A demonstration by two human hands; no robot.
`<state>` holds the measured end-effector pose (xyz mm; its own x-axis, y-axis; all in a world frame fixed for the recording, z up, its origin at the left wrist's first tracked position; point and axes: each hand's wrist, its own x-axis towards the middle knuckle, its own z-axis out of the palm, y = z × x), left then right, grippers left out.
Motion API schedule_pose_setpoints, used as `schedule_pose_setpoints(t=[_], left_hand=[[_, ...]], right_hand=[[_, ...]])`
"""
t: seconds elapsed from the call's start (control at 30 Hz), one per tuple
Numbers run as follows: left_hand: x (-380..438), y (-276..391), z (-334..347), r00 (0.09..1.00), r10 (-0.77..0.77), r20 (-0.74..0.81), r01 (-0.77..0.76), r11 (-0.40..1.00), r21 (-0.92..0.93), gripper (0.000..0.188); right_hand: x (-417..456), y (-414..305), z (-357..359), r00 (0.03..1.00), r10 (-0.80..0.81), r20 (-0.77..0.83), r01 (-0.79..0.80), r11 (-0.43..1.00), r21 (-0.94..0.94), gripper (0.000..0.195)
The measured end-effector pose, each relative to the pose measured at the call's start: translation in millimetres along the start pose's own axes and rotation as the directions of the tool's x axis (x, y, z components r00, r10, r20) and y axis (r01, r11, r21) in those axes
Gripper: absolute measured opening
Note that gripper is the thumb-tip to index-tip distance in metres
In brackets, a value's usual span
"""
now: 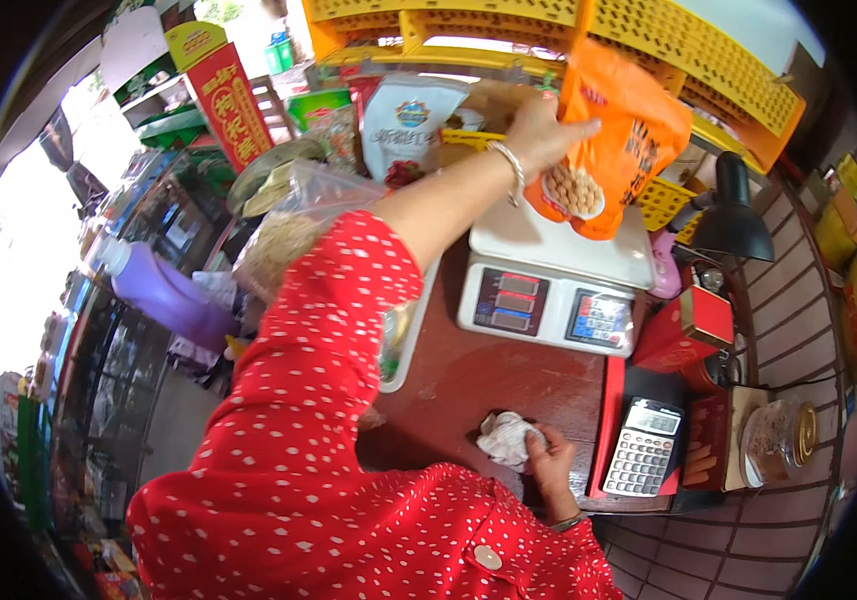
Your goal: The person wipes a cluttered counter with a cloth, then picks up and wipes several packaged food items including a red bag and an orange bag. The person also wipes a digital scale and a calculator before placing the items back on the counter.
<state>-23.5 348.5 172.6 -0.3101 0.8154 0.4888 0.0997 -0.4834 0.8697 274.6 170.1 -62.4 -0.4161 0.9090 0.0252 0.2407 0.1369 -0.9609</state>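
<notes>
My left hand point(545, 135) reaches across to the far side of the desk and touches the left edge of an orange printed snack bag point(623, 142). The bag stands upright over the white pan of a digital weighing scale point(560, 240); whether my fingers grip it is hard to tell. At the near edge of the dark red desk point(473, 382), my right hand point(551, 457) holds a crumpled white cloth or tissue point(505, 441). A calculator point(644, 448) lies to the right of that hand.
Yellow plastic crates point(683, 52) line the back. On the left are a clear bag of dried food point(278, 247), a purple bottle point(173, 292) and a glass display case point(117, 360). A black lamp point(732, 225), a red box point(687, 330) and a lidded jar point(777, 442) stand right.
</notes>
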Motion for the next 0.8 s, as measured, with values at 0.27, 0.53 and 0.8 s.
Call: schedule_pose_setpoints(t=[0.27, 0.53, 0.8], left_hand=[[-125.6, 150.1, -158.1, 0.981, -0.149, -0.125, 0.164, 0.98, 0.116, 0.032], [-279.0, 172.1, -231.0, 0.752, -0.272, -0.601, 0.304, 0.951, -0.051, 0.033], [-338.1, 162.7, -223.4, 0.729, -0.284, -0.622, 0.301, 0.95, -0.081, 0.03]], right_hand=[[3.0, 15.7, 1.0, 1.0, 0.004, 0.028, -0.006, 0.998, 0.063, 0.016], [3.8, 0.3, -1.6, 0.983, 0.176, 0.056, -0.181, 0.979, 0.092, 0.015], [5.1, 0.7, -6.3, 0.971, 0.227, 0.079, -0.23, 0.973, 0.022, 0.017]])
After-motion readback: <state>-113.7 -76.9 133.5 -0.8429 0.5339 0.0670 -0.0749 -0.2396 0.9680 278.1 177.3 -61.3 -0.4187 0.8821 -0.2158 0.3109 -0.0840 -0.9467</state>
